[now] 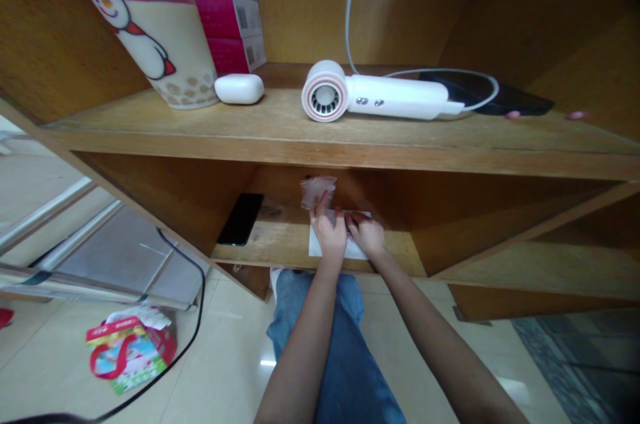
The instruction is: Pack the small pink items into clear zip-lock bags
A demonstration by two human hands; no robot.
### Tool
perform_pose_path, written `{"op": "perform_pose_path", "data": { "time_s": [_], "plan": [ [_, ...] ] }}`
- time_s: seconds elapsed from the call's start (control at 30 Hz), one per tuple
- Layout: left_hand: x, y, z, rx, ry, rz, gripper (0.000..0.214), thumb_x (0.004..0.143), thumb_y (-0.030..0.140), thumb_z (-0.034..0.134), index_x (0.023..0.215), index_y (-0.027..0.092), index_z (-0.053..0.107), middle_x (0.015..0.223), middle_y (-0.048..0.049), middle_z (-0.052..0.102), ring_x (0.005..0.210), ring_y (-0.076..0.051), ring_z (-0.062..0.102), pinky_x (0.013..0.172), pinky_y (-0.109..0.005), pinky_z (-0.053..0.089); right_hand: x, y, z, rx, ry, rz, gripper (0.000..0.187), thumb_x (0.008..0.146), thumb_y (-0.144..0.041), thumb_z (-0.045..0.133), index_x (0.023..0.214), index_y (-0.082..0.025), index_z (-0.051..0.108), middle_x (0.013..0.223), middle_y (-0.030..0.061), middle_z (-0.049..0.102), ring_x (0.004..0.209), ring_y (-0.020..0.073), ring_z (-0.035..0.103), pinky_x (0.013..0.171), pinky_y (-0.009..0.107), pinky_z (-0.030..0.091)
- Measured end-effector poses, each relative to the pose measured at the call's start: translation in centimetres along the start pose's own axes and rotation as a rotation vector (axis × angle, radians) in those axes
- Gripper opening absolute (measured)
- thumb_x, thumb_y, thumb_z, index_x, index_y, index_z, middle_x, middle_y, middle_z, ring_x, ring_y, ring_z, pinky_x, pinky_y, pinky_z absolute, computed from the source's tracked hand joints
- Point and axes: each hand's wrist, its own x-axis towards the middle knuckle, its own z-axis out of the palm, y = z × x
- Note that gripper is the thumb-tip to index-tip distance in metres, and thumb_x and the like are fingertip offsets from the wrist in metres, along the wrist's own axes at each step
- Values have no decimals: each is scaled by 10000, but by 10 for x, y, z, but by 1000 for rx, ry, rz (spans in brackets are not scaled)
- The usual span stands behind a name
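Note:
A white sheet of paper (315, 245) lies on the lower shelf under both my hands. My left hand (330, 232) rests on it with fingers stretched apart, one fingertip reaching the edge of a small clear plastic bag (313, 189). Close beside it, my right hand (369, 235) is closed, its fingers curled down at the paper. Whatever those fingers pinch is too small to make out. A little pinkish patch shows on the paper between the hands.
A black phone (241, 219) lies left on the lower shelf. Above, the upper shelf (280, 144) overhangs my hands, bearing a milk-tea cup (170, 44), magenta boxes (220, 17), a white earbud case (239, 89) and a white hair dryer (395, 96). A colourful bag (127, 351) sits on the floor.

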Motion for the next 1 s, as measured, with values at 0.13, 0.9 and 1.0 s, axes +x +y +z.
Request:
{"op": "perform_pose_path", "data": {
  "time_s": [0.13,0.9,1.0],
  "plan": [
    [6,-11,9,53,-173,-52,572,712,286,591,1246,159,431,1252,-142,480,1197,-247,400,998,-365,312,0,0,-2,-30,-39,4,341,862,-356,360,1024,-189,608,964,114,660,789,202,625,639,256,407],
    [97,-32,-27,788,-297,94,758,626,603,576,1232,183,403,1215,-154,481,1109,-332,434,885,-414,351,-1,-3,-2,-109,-70,-79,351,884,-385,319,921,-200,616,931,66,658,798,158,603,612,215,359],
    [100,-44,-31,842,-527,98,909,568,670,576,1309,225,295,1292,-129,427,1162,-334,395,918,-412,332,0,-4,-2,-107,-67,-76,337,882,-375,323,928,-200,607,949,63,651,802,154,597,625,215,359]
  ]
}}
